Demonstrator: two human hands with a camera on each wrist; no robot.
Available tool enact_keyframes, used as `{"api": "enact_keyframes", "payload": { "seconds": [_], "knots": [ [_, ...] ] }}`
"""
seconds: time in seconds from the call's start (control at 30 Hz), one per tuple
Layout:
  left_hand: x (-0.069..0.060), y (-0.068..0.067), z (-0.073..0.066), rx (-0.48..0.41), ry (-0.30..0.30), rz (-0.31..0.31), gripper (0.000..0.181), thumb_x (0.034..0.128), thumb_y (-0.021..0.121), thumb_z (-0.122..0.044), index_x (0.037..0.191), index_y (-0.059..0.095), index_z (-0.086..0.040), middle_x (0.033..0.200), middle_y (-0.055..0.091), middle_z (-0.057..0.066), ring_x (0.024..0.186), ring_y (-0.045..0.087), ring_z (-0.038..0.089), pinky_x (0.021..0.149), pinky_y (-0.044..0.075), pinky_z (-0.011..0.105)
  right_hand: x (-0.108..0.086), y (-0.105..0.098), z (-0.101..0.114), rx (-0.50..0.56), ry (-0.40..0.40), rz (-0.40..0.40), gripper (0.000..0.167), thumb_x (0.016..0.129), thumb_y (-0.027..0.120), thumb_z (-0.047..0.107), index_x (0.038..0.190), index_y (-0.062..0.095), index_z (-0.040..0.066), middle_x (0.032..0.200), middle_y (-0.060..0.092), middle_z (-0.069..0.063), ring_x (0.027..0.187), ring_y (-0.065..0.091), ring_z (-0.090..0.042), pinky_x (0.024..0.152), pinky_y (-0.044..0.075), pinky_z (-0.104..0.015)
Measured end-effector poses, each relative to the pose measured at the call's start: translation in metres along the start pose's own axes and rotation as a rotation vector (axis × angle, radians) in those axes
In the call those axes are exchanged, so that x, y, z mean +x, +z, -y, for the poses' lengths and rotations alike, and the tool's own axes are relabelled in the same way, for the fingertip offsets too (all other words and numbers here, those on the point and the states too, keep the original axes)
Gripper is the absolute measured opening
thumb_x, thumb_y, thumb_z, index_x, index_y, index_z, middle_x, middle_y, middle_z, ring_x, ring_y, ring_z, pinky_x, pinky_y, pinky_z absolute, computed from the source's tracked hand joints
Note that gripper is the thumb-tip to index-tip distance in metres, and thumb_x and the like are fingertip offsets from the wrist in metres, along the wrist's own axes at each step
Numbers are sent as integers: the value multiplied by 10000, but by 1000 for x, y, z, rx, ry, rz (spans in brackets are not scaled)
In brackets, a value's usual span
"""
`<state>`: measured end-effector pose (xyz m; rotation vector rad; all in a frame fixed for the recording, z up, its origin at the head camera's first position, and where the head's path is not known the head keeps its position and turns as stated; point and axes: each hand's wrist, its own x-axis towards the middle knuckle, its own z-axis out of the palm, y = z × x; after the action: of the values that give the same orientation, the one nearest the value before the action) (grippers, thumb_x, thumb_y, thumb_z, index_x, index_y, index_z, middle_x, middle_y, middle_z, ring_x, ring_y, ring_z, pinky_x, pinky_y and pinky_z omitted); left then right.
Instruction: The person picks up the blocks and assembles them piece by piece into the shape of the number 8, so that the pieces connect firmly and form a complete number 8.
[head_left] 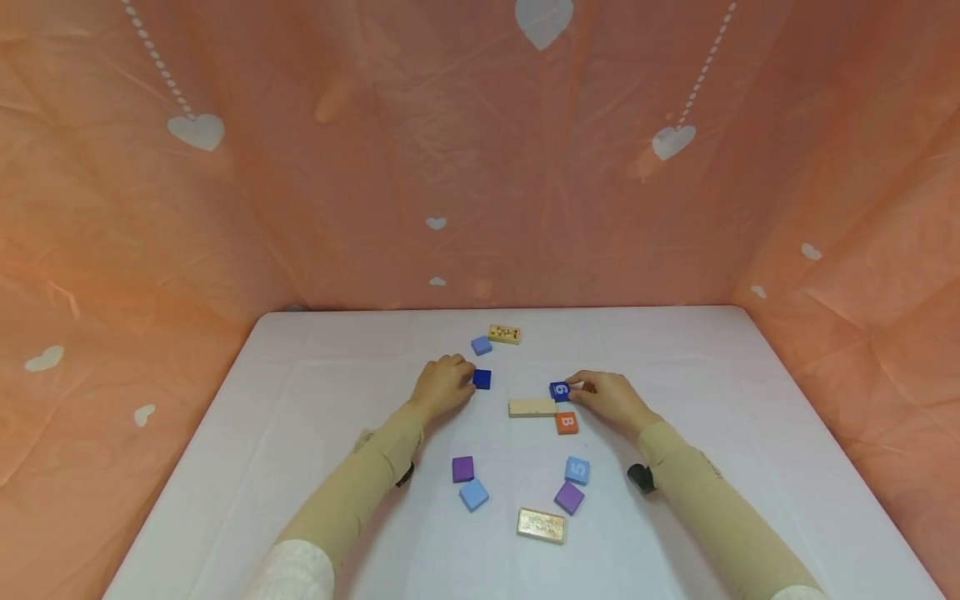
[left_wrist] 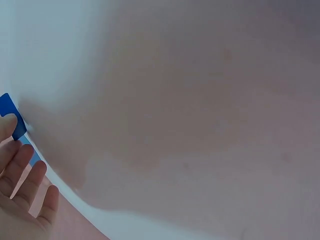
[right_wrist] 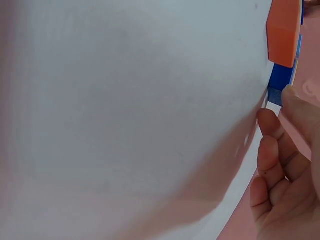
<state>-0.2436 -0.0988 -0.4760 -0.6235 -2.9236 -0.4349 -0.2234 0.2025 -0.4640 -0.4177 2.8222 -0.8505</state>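
Note:
In the head view, my left hand [head_left: 444, 385] pinches a plain dark blue square tile [head_left: 482, 379] at its left side. The left wrist view has the thumb on that blue tile [left_wrist: 9, 107], the other fingers spread below. My right hand [head_left: 611, 398] pinches the right edge of a dark blue tile marked 6 [head_left: 559, 390]. This tile stands at the right end of a cream oblong block [head_left: 532, 407], just above an orange tile marked B [head_left: 567, 423]. In the right wrist view, the thumb lies against the blue tile [right_wrist: 281, 75], beside the orange tile [right_wrist: 283, 35].
Farther back lie a light blue tile [head_left: 481, 345] and a gold domino-like block [head_left: 505, 334]. Nearer are purple tiles [head_left: 462, 469], a light blue tile [head_left: 473, 494], one marked 5 [head_left: 577, 470] and another gold block [head_left: 541, 526]. An orange curtain [head_left: 480, 167] surrounds the white table [head_left: 315, 358].

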Motion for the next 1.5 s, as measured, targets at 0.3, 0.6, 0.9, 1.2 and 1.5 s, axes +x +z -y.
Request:
{"api": "enact_keyframes", "payload": {
  "seconds": [0.3, 0.6, 0.9, 1.2, 1.5],
  "knots": [
    [-1, -1, -1, 4, 20, -2, 329, 801, 689, -239, 1087, 674, -78, 989, 681, 71, 931, 619, 255, 802, 470, 430, 1, 0, -2, 18, 12, -3, 285, 907, 593, 270, 1172, 631, 169, 1101, 673, -69, 973, 599, -212, 902, 462, -442],
    [-2, 0, 0, 2, 49, -13, 298, 828, 670, -242, 1080, 679, -82, 997, 689, 60, 945, 623, 248, 812, 465, 421, 2, -1, -3, 6, 13, -4, 284, 907, 593, 275, 1171, 632, 176, 1040, 681, -44, 903, 584, -171, 871, 467, -418],
    [-2, 1, -5, -1, 65, 25, 299, 841, 663, -274, 1083, 686, -100, 994, 700, 34, 966, 626, 222, 843, 459, 404, 1, -1, 0, 6, 11, 3, 288, 909, 592, 270, 1175, 632, 169, 1067, 679, -53, 907, 581, -175, 876, 466, -424],
    [-3, 3, -15, -20, 88, 24, 287, 837, 668, -280, 1065, 694, -107, 975, 703, 23, 943, 628, 212, 836, 454, 393, 0, 0, 1, 11, 7, 1, 282, 906, 595, 269, 1167, 636, 168, 1031, 682, -50, 872, 576, -162, 846, 474, -405],
    [-5, 5, -21, -26, 99, 43, 296, 844, 654, -291, 1077, 689, -112, 991, 702, 24, 962, 623, 214, 854, 443, 398, 0, 1, 0, 5, 12, 1, 291, 907, 594, 272, 1174, 632, 164, 1025, 683, -49, 868, 572, -165, 844, 473, -409]
  ]
}}
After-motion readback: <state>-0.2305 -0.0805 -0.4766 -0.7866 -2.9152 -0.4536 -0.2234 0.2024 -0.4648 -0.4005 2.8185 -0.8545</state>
